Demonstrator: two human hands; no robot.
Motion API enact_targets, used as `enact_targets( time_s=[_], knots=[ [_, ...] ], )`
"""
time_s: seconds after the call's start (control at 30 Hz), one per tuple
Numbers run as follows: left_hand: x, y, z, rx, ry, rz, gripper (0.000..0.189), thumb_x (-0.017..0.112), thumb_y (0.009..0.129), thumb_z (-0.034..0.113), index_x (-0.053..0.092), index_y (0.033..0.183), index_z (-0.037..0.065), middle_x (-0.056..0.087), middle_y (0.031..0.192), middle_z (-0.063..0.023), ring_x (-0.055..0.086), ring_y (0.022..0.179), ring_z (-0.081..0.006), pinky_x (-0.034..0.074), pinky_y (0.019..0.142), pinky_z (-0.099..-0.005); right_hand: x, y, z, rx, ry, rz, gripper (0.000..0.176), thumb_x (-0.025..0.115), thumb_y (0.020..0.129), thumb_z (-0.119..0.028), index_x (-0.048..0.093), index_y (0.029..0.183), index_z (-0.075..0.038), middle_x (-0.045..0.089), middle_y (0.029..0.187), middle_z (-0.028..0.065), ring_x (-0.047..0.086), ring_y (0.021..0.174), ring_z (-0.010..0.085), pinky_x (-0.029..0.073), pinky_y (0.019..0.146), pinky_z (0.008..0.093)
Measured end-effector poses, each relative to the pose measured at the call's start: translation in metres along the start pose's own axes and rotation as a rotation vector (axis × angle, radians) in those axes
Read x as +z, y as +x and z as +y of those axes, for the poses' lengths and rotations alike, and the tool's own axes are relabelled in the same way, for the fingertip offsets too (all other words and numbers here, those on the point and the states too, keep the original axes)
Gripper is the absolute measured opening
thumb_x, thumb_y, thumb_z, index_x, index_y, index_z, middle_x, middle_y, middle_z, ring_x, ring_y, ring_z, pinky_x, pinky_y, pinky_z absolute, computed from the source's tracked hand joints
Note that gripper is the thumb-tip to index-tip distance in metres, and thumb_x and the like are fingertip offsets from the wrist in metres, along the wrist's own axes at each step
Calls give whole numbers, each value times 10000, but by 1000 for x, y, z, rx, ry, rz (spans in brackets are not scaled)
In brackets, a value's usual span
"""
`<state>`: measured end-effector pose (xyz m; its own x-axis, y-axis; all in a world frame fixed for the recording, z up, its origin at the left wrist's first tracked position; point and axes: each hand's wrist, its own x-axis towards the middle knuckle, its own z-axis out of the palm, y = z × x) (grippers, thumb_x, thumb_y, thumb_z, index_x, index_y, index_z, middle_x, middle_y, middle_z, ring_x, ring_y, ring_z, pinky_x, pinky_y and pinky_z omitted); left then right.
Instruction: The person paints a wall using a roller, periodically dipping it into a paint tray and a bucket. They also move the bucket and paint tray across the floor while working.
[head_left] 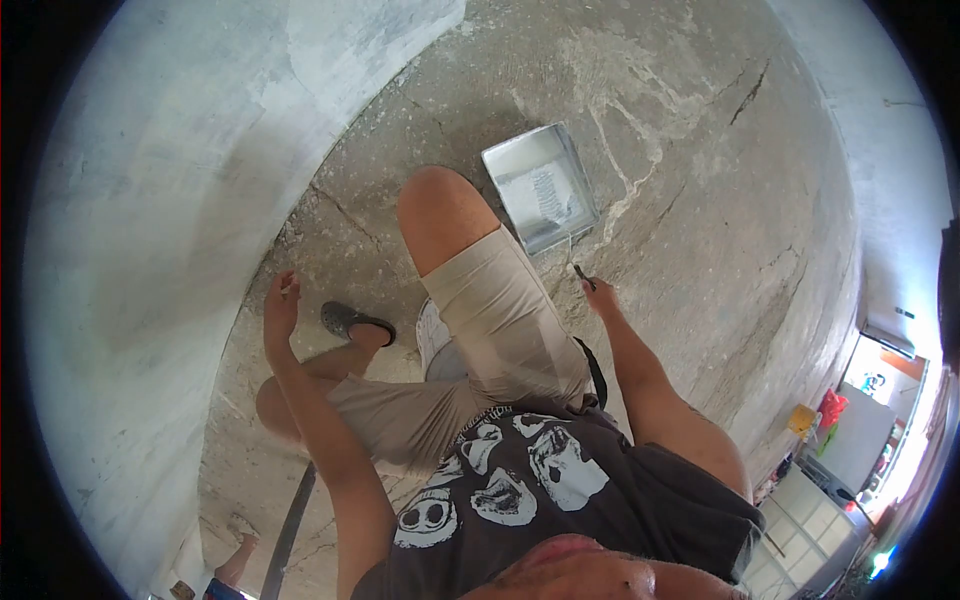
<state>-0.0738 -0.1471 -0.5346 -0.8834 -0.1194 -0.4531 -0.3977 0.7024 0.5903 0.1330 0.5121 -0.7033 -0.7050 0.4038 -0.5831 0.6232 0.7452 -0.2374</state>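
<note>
My right hand (600, 294) is closed round the black handle of what looks like a paint roller (580, 272). A thin rod runs from the handle towards the near edge of a metal paint tray (530, 243); the roller's head is not clearly visible. The tray lies on the floor just beyond my knee, with whitish paint and a grey textured patch inside. My left hand (283, 297) hangs near the wall on the left, its fingers loosely curled and apart. Nothing is plainly held in it.
A pale painted wall (190, 210) curves along the left. The concrete floor (700, 210) is cracked and splashed with white. A round white object (432, 335) is partly hidden beneath my legs. Another person's leg (238, 560) shows at the lower left. Shelving (810, 510) stands at the lower right.
</note>
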Motion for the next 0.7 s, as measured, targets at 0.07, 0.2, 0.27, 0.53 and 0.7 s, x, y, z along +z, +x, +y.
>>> enact_targets(
  time_s=[0.07, 0.2, 0.27, 0.53, 0.7],
  knots=[
    [0, -1, 5, -17, 19, -14, 413, 559, 1003, 304, 540, 1329, 51, 632, 1220, -142, 658, 952, -214, 515, 842, -334, 12, 6, -6, 49, 24, -7, 428, 535, 947, -471, 653, 1124, -98, 688, 991, 207, 648, 956, 421, 514, 795, 504],
    [4, 5, -7, -8, -3, -21, 411, 560, 1003, 303, 547, 1314, 35, 640, 1197, -142, 656, 938, -209, 515, 833, -336, 18, 61, -44, -21, 35, 84, 412, 514, 955, -454, 658, 1102, -96, 682, 1020, 218, 640, 973, 428, 508, 813, 520],
    [4, 3, -6, 41, -27, -1, 405, 561, 1002, 297, 553, 1303, 25, 644, 1175, -144, 653, 927, -209, 519, 832, -332, 7, 86, -64, -46, 49, 98, 407, 509, 957, -449, 660, 1087, -94, 681, 1020, 220, 639, 974, 428, 507, 812, 523],
    [3, 7, -12, 46, -42, 44, 372, 557, 998, 276, 560, 1295, 53, 662, 1098, -112, 654, 866, -189, 506, 799, -329, 1, 93, -46, -161, 79, 134, 429, 538, 947, -448, 671, 1034, -50, 689, 988, 219, 642, 960, 434, 509, 814, 509],
    [3, 3, -9, 39, -54, 40, 369, 554, 999, 276, 559, 1292, 51, 663, 1104, -111, 650, 860, -188, 505, 801, -329, 0, 15, -17, -34, 87, 87, 451, 546, 942, -464, 669, 1139, -77, 695, 1015, 198, 650, 974, 414, 510, 849, 479]
  ],
)
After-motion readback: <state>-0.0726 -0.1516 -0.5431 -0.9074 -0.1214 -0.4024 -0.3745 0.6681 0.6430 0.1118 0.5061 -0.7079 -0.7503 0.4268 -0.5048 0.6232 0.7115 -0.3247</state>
